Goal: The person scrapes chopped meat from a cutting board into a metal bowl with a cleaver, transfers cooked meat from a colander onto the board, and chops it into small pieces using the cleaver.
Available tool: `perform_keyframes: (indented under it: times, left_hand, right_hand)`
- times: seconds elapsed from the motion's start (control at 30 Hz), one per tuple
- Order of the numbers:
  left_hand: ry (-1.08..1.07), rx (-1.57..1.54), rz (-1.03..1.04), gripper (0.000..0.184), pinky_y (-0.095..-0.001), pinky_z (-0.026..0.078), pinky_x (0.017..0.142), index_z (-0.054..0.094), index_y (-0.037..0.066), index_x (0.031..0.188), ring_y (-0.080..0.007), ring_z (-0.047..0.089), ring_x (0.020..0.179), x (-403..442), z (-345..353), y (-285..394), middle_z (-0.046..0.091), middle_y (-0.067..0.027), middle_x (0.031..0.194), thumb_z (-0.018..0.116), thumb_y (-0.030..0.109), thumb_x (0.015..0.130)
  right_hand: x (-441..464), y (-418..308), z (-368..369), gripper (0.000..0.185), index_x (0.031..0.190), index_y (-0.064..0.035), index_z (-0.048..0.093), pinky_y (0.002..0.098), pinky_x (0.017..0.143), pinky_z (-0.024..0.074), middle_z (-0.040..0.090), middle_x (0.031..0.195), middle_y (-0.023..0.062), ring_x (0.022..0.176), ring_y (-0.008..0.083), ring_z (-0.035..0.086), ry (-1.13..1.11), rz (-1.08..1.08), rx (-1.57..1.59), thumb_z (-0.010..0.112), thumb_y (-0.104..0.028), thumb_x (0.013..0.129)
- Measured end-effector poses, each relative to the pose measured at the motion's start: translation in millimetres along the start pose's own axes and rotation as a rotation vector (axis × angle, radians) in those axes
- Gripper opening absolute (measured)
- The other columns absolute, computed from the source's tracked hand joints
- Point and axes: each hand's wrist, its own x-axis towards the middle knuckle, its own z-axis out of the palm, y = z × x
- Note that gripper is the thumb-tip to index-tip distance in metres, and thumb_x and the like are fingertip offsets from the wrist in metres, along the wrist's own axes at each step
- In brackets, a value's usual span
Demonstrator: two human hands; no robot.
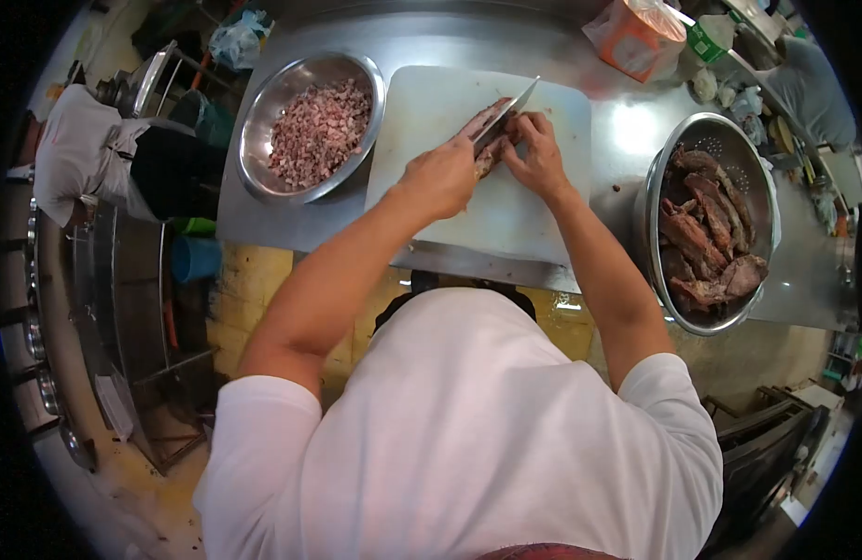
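My left hand (438, 179) is closed round the handle of a knife (511, 110), whose blade points up and to the right. Under the blade lies a long piece of dark reddish meat (487, 119) on a white cutting board (422, 103). With bent fingers, my right hand (537, 157) grips the meat just right of the blade; its fingertips are partly hidden. Left of the board stands a steel bowl (246, 149) holding finely diced meat (321, 133). To the right, a steel colander (649, 224) contains several long strips of meat (702, 224).
The board rests on a steel table (487, 33). An orange container (638, 39) in a plastic bag and a green-and-white package (709, 39) stand at the back right. At left, another person (100, 154) stands near a metal rack and a blue bucket (196, 258).
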Motion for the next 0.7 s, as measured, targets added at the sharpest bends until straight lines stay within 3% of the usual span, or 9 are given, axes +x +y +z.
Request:
perform_keyframes:
  times: [0.17,0.27,0.37,0.43,0.7]
  left_hand:
    - [-0.095,0.027,-0.078,0.025,-0.0575,0.053,0.088,0.05,-0.008,0.113,-0.0504,0.069,0.096,-30,13,-19,0.069,-0.0349,0.098,0.057,0.009,0.096]
    - [0.046,0.012,-0.105,0.025,-0.0586,0.053,0.085,0.049,-0.006,0.114,-0.0516,0.069,0.093,-6,44,-28,0.069,-0.0352,0.096,0.054,0.012,0.099]
    - [0.07,-0.031,-0.074,0.029,-0.0586,0.052,0.088,0.047,-0.007,0.12,-0.0518,0.069,0.097,-22,46,-33,0.07,-0.0345,0.097,0.051,0.0,0.091]
    - [0.042,-0.044,-0.132,0.02,-0.0615,0.049,0.079,0.048,-0.003,0.112,-0.0548,0.065,0.088,-63,55,-53,0.067,-0.0345,0.088,0.051,0.014,0.103]
    - [0.12,-0.078,-0.045,0.02,-0.0615,0.047,0.078,0.048,-0.005,0.103,-0.0542,0.064,0.085,-63,21,-22,0.066,-0.0335,0.086,0.052,0.015,0.103]
  right_hand:
    - [-9,3,4,0.028,0.109,-0.0046,0.065,0.0388,0.088,0.052,0.06,0.111,0.0134,0.101,0.0298,0.059,0.049,-0.029,-0.015,0.072,-0.007,0.082]
    - [-4,2,5,0.027,0.108,-0.0045,0.065,0.0385,0.088,0.0525,0.06,0.112,0.0137,0.1,0.0296,0.06,0.035,-0.02,-0.026,0.072,-0.008,0.082]
    - [-3,3,3,0.026,0.108,-0.0044,0.066,0.0391,0.088,0.0524,0.06,0.113,0.014,0.1,0.0298,0.061,0.04,-0.072,-0.013,0.072,-0.008,0.083]
    - [-6,2,3,0.03,0.109,-0.0061,0.065,0.0437,0.09,0.0501,0.062,0.11,0.0132,0.102,0.0351,0.058,0.02,0.0,0.06,0.072,-0.008,0.08]
    - [-3,5,-6,0.028,0.108,-0.0047,0.064,0.0432,0.09,0.0498,0.062,0.108,0.0134,0.102,0.0353,0.058,-0.017,-0.025,0.088,0.072,-0.008,0.082]
